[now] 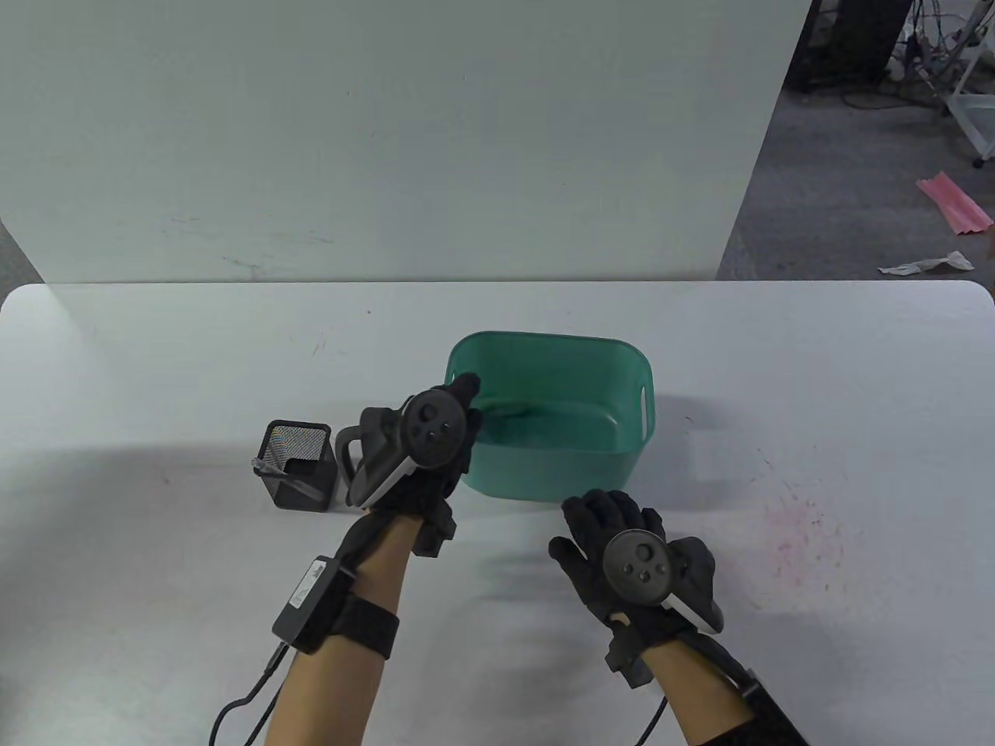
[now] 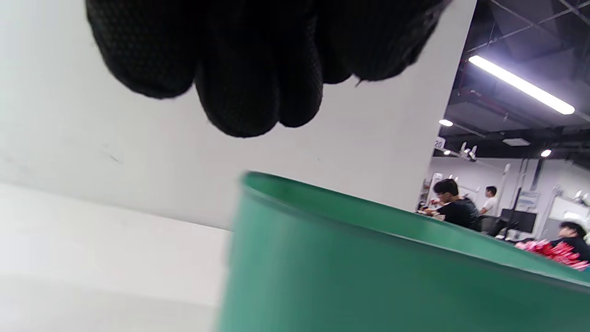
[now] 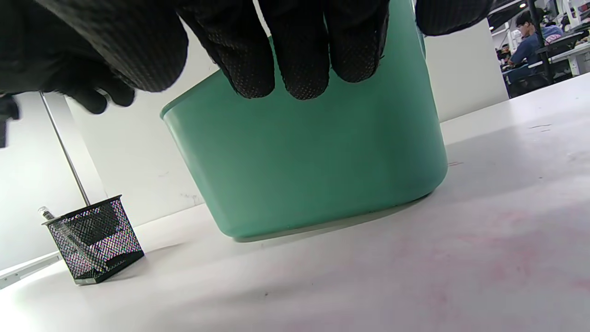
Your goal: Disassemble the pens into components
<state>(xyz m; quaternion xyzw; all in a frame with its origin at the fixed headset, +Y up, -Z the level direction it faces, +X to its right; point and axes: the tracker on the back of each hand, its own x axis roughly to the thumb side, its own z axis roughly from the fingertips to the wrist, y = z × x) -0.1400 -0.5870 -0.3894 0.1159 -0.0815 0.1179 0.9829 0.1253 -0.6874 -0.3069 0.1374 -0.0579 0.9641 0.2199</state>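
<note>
A green plastic bin [image 1: 544, 339] stands mid-table. My left hand [image 1: 465, 388] hovers over its near left corner, fingers [image 2: 239, 92] hanging loosely together above the rim [image 2: 368, 221] with nothing seen in them. Dark shapes on the bin floor are too blurred to identify. My right hand [image 1: 602, 517] is low over the table just in front of the bin wall [image 3: 304, 161], fingers [image 3: 299, 60] spread and empty. Left of the bin, a black mesh pen holder [image 1: 299, 466] [image 3: 94, 242] has a clear pen [image 1: 268, 468] [image 3: 44, 212] leaning in it.
A white panel [image 1: 389, 140] stands behind the table's far edge. Faint pink stains [image 1: 793, 536] mark the table at the right. A cable [image 1: 241, 699] trails from my left wrist. People sit at desks [image 2: 456, 207] far off.
</note>
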